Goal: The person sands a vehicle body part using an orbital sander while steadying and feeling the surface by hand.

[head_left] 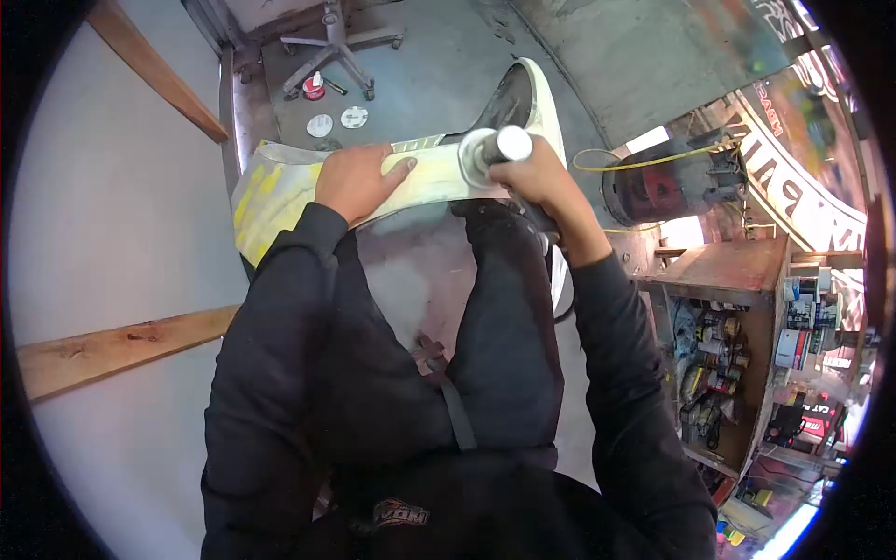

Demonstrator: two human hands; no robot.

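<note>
A long curved panel [429, 179], whitish with yellow patches, lies across the person's lap. My left hand [357, 182] rests on its left-centre part, fingers over the top surface and thumb pointing right. My right hand [537, 177] is wrapped round a sander-like power tool [479, 157] with a round pad and a white cylindrical top. The tool sits on the panel right of centre. Beyond it, the panel's right end curves away and up. My right palm and part of the tool's underside are hidden.
A wheeled chair base [341, 47] stands on the floor ahead, near a red tin [314, 88] and two round discs [354, 117]. At right are a dark cylindrical tank [653, 182] with a yellow hose and a wooden cabinet [723, 266] holding cans. A wall with wooden beams runs along the left.
</note>
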